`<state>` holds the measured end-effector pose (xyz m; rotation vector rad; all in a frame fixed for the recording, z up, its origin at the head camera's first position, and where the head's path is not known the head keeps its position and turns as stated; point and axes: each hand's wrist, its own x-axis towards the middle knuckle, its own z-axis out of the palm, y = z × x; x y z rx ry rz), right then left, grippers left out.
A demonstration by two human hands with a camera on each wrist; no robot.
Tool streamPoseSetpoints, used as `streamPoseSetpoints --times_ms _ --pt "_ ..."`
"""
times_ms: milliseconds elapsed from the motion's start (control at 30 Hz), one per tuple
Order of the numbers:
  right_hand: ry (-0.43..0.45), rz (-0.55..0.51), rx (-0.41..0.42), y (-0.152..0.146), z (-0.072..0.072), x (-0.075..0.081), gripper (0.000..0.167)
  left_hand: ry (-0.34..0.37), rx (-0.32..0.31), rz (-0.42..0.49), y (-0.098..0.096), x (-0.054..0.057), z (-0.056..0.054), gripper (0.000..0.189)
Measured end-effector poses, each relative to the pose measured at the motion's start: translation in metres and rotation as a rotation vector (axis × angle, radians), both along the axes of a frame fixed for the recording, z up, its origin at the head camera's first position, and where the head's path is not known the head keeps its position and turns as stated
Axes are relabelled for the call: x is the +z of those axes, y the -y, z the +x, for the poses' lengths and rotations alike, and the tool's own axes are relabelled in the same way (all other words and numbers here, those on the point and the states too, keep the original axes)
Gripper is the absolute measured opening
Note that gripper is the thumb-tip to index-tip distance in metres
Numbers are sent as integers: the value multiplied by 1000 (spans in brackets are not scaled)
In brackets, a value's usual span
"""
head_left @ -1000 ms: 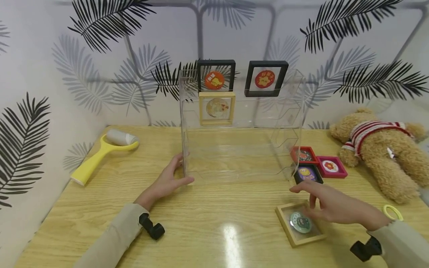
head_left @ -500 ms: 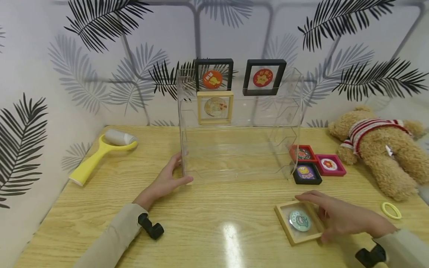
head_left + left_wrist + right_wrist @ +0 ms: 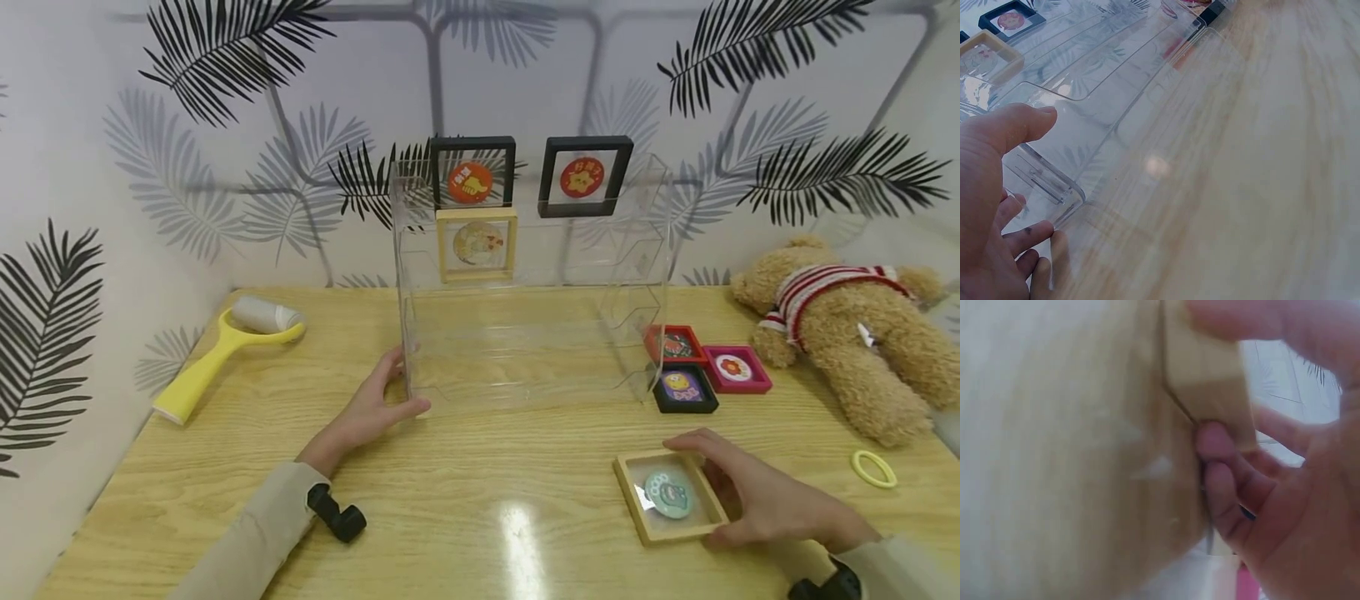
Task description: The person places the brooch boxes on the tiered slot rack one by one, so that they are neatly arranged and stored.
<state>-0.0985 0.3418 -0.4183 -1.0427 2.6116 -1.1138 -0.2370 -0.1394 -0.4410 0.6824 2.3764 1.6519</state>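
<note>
My left hand [image 3: 367,414] grips the lower left side of a clear acrylic display rack [image 3: 525,392], thumb in front and fingers around the side edge. In the left wrist view the thumb lies over the rack's side panel [image 3: 1060,181]. My right hand [image 3: 772,493] holds a light wooden display frame [image 3: 628,502] by its right side, between thumb and fingers. A round green badge [image 3: 669,495] shows inside that frame. On the rack stand two black frames [image 3: 550,179] with red badges and, below the left one, a light wooden frame [image 3: 477,215].
Red [image 3: 701,353], magenta [image 3: 738,387] and black [image 3: 686,407] small frames lie by the rack's right end. A teddy bear [image 3: 862,333] lies at the right, near a yellow ring [image 3: 873,469]. A yellow-handled lint roller [image 3: 202,367] lies at the left.
My right hand has come from above the wooden frame to its right side and taken hold of it. The left hand keeps its place on the rack.
</note>
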Motion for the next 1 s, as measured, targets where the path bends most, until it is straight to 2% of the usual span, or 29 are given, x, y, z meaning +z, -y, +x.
streamPoseSetpoints --times_ms 100,267,333,500,567,733,800,933,1000 --pt "52 -60 -7 2 1 -4 95 -4 1 -4 0 -1 1 81" --pt "229 -151 -10 3 3 -5 92 -14 -2 -4 0 0 2 81" --pt "318 -221 17 3 3 -5 89 -19 -7 1 1 0 2 81" --pt "615 -481 144 6 2 -7 80 -33 -19 3 1 1 1 80" --pt "690 -549 156 9 4 -7 79 -31 -20 -1 1 1 1 80" --pt "727 -638 101 21 5 0 81 -18 -20 1 1 2 2 80" --pt "737 -709 123 27 4 1 73 -16 -16 1 1 3 2 80" --pt "698 -788 151 40 -1 2 52 -9 -12 0 1 2 1 80" --pt "618 -772 155 47 -5 4 46 -8 -11 0 1 2 1 80"
